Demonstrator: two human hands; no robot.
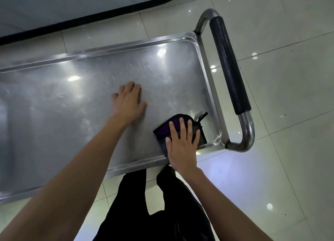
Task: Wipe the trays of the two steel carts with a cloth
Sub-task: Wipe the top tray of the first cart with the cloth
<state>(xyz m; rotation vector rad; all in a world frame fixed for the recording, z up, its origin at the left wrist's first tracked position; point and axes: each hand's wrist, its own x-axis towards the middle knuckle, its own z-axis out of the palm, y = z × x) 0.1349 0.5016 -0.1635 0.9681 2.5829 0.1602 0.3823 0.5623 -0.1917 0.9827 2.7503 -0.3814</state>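
Near right corner of the scuffed steel cart tray (75, 103): folded purple-grey cloth (182, 130) is pressed under flat-fingered right hand (181, 146), left hand (129, 101) splayed empty as brace; overlapping strokes leftward advised.

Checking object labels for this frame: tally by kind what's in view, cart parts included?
Steel tray: 1
Cart handle: 1
Cloth: 1
Hands: 2, left hand bare on tray, right hand pressing cloth
Total: 5
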